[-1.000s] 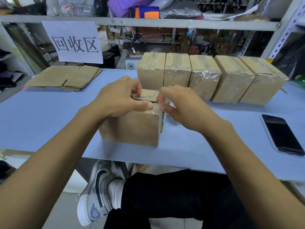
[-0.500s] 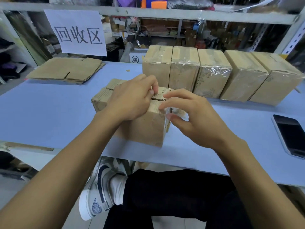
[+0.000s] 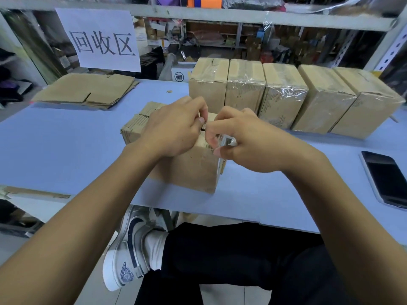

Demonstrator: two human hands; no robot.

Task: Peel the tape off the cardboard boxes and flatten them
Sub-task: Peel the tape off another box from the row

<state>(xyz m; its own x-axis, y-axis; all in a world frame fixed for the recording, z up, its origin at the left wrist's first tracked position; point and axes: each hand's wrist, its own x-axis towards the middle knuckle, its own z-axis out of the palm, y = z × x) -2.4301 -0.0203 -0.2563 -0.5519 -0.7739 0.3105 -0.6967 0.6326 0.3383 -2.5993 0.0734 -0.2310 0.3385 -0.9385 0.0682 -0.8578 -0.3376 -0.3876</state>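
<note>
A brown cardboard box (image 3: 189, 172) stands on the blue table (image 3: 66, 146) right in front of me. My left hand (image 3: 174, 128) rests curled over the box's top, with its fingertips at the top flap seam. My right hand (image 3: 244, 139) is at the box's top right corner and pinches a strip of clear tape (image 3: 226, 142) that hangs loose from that corner. Much of the box's top is hidden under both hands.
Several taped cardboard boxes (image 3: 284, 95) stand in a row behind the box. A stack of flattened cardboard (image 3: 88, 91) lies at the far left under a paper sign (image 3: 99, 40). A phone (image 3: 385, 179) lies at the right. Shelving rises behind the table.
The view has shifted, so the box's left top end shows. My left hand's fingers curled in at the seam. My right hand closed in on the tape at the corner.
</note>
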